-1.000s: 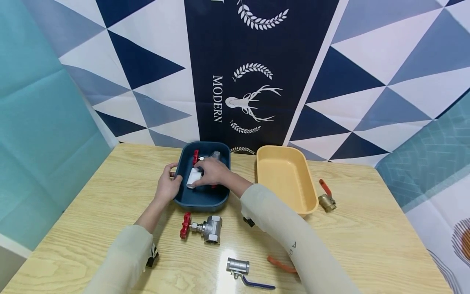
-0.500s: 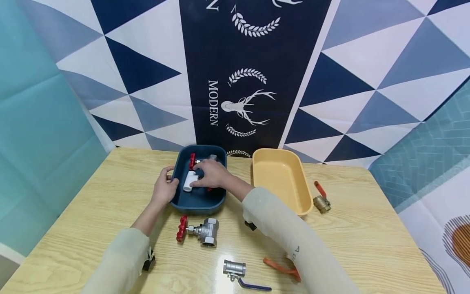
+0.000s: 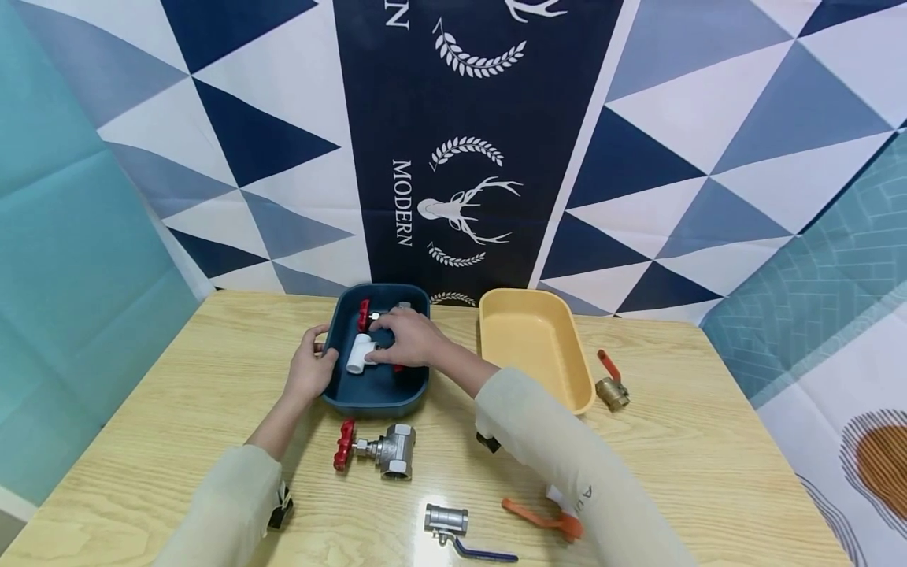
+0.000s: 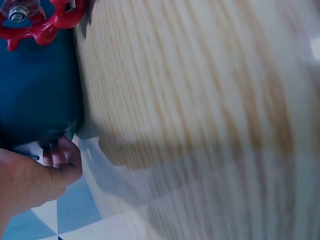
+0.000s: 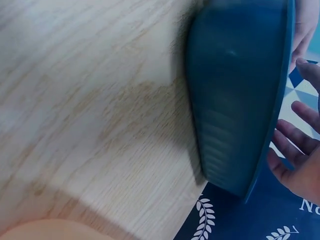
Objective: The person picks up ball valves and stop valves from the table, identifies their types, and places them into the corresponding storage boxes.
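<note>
My left hand [image 3: 310, 370] grips the left rim of a dark blue bin [image 3: 375, 409], thumb inside and fingers outside. The left wrist view shows the same hand [image 4: 42, 180] at the bin's wall. Inside the bin lies a white tee pipe fitting [image 3: 359, 354]. My right hand [image 3: 411, 339] is over the bin, its thumb right at the tee's side branch. In the right wrist view its fingers [image 5: 295, 137] are parted and loosely bent. Behind the tee is a gate valve with a red handwheel [image 3: 364, 315], partly hidden by my right hand; another red part shows under that hand.
A steel gate valve [image 3: 397, 453] with a red handwheel lies before the bin. Nearer are a ball valve with a blue lever [image 3: 446, 520] and an orange-handled valve [image 3: 567, 526], partly behind my sleeve. At right stand a yellow bin [image 3: 586, 386] and a brass valve [image 3: 612, 394].
The right hand has drawn slightly right, away from the tee, and more of the tee shows in the blue bin. The left hand keeps its hold. The head view has shifted a little.
</note>
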A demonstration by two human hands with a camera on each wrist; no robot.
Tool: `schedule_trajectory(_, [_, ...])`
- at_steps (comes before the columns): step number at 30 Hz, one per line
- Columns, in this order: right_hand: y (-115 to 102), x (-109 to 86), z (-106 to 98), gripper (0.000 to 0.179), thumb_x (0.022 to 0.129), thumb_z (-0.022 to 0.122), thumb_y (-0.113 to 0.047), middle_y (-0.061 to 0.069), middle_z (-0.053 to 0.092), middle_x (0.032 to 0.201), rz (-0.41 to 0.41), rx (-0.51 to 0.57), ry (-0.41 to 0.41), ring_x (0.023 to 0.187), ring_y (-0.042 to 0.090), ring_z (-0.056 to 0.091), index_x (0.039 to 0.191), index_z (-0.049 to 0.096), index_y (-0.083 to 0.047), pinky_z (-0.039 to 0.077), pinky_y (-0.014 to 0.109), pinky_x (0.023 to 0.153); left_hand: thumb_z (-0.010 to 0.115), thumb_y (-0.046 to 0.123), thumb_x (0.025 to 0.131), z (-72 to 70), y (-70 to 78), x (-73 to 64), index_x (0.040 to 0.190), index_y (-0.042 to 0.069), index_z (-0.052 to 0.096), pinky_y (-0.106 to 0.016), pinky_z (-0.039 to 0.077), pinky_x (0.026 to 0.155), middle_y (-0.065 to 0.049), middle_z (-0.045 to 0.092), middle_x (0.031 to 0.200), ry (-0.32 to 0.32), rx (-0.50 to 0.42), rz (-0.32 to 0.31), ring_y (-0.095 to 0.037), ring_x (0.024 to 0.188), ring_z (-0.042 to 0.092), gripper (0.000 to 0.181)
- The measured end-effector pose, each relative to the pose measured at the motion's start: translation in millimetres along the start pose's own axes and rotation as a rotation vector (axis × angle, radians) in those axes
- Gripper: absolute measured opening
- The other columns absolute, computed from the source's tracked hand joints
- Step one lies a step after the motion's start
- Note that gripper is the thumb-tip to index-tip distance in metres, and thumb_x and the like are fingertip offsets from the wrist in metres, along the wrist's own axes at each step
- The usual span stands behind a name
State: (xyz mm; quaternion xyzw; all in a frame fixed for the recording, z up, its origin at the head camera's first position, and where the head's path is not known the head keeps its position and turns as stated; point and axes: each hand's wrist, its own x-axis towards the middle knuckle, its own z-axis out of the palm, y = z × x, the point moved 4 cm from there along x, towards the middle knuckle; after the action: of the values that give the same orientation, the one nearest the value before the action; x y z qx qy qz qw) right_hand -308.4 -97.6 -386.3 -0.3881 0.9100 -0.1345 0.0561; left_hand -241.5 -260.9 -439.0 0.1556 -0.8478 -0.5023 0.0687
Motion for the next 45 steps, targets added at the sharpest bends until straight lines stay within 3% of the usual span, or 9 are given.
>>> schedule_trajectory(7, [-4, -14.1, -6, 0.056, 0.079, 0.064, -0.056, 0.004, 0.054, 0.131, -0.006, 0.034, 0.024, 0.124, 0.02, 0.047, 0.123, 0.061, -0.021, 0.042, 0.038, 0.101, 0.041, 0.009, 0.093, -1.4, 1.9, -0.4, 0.141, 0.008, 0.034, -0.031, 0.043, 0.073, -0.018, 0.049, 0.107, 0.002, 0.008, -0.002, -0.026, 0.09, 0.051, 0.049])
schedule_trajectory(20, [-3, -32.8, -7, 0.051, 0.079, 0.068, -0.049, 0.005, 0.061, 0.115, -0.038, 0.175, 0.054, 0.099, 0.019, 0.056, 0.118, 0.064, -0.015, 0.047, 0.031, 0.084, 0.041, 0.009, 0.093, 0.3, 1.2, -1.1, 0.142, 0.008, 0.033, -0.032, 0.043, 0.074, -0.019, 0.048, 0.109, -0.013, 0.015, -0.006, -0.028, 0.093, 0.05, 0.049])
schedule_trajectory(27, [-2, -40.9, -10, 0.049, 0.078, 0.071, -0.045, 0.004, 0.06, 0.12, -0.043, 0.272, 0.079, 0.1, 0.019, 0.056, 0.116, 0.065, -0.014, 0.046, 0.031, 0.083, 0.04, 0.01, 0.094, -0.3, 1.7, -2.4, 0.142, 0.008, 0.032, -0.034, 0.043, 0.075, -0.02, 0.047, 0.111, -0.023, 0.025, -0.012, -0.028, 0.093, 0.049, 0.049])
schedule_trajectory(36, [-5, -53.6, -16, 0.048, 0.078, 0.073, -0.038, 0.008, 0.062, 0.111, -0.023, 0.391, 0.06, 0.1, 0.024, 0.057, 0.118, 0.063, -0.014, 0.045, 0.026, 0.077, 0.04, 0.01, 0.094, 0.3, 2.3, -2.3, 0.143, 0.008, 0.031, -0.033, 0.042, 0.074, -0.019, 0.047, 0.11, -0.025, 0.019, -0.023, -0.027, 0.093, 0.048, 0.049])
schedule_trajectory(45, [-11, -66.2, -18, 0.047, 0.078, 0.074, -0.034, 0.008, 0.063, 0.111, -0.02, 0.462, 0.027, 0.102, 0.023, 0.058, 0.12, 0.061, -0.017, 0.047, 0.027, 0.083, 0.04, 0.01, 0.095, 0.9, 3.4, -1.7, 0.144, 0.008, 0.03, -0.035, 0.044, 0.078, -0.02, 0.047, 0.113, -0.034, 0.015, -0.028, -0.029, 0.097, 0.048, 0.05])
